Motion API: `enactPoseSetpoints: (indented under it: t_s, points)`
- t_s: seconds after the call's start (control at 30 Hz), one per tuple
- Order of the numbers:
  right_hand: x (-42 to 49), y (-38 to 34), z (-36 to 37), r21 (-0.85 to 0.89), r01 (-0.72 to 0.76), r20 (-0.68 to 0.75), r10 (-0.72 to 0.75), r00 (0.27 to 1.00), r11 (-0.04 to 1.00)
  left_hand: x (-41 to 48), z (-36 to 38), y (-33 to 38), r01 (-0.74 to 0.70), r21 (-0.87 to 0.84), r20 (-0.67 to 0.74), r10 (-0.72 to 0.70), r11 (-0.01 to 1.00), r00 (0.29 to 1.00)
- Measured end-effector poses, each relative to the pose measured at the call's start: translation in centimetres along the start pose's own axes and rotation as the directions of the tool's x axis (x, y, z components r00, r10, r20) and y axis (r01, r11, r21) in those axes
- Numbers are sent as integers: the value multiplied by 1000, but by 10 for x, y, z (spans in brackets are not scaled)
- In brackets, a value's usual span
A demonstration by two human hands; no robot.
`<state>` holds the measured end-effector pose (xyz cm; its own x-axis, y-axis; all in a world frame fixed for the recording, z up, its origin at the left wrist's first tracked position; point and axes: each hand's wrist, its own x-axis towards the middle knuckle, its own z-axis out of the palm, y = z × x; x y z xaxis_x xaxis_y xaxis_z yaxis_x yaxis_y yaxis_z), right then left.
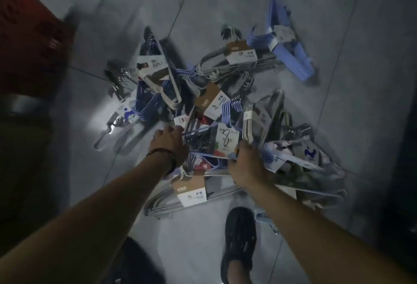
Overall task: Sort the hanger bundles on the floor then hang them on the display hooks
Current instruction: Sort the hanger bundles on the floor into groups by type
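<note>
It is dark and blurry here. The hanger bundles [214,103] lie in a pile on the grey floor [293,13]. Our right hand [246,164] curls round the bundle with the 8 tag [226,139]. Our left hand [171,146] touches its other side; we cannot tell if it grips. A black shoe [239,243] stands by the pile. Something red [27,35] is cut off left.

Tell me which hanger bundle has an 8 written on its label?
The bundle between the left hand and right hand; readable labels farther up say 10.
</note>
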<state>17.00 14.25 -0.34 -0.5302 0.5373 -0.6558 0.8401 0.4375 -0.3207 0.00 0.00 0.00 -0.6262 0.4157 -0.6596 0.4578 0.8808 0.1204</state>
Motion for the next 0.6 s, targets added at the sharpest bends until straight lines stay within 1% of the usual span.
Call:
enactPoseSetpoints:
  t_s: [0.07,0.1,0.13,0.2,0.27,0.33,0.4,0.43,0.5,0.53,0.6]
  points:
    - [7,6,6,-86,-134,-210,113,971,987,10,10,-3,18,24,26,-19,1000,999]
    - [12,11,8,-75,-195,-216,175,961,978,15,17,-6,22,35,17,-23,999,1000]
    - [16,16,11,-26,-244,-178,236,955,969,16,21,-7,32,52,25,-34,998,999]
    - [36,25,13,116,-327,-26,332,943,938,19,29,-3,26,81,-2,-26,996,1000]
    - [52,28,12,226,-366,60,362,930,903,22,31,0,38,95,-6,-37,995,999]
    - [59,32,12,271,-408,129,386,913,872,22,34,2,56,91,0,-57,994,998]
    - [59,37,11,278,-406,162,373,913,871,21,37,3,62,64,5,-62,996,998]
    - [58,39,11,309,-383,144,355,924,870,20,37,2,74,41,14,-75,996,997]
    - [57,44,10,437,-302,68,303,950,848,16,31,0,85,-24,31,-84,996,996]
    - [53,40,5,510,-262,32,287,957,819,14,29,-3,83,-95,34,-80,992,996]
    - [44,29,-5,631,-222,3,283,959,744,4,21,-10,94,-324,26,-91,942,996]
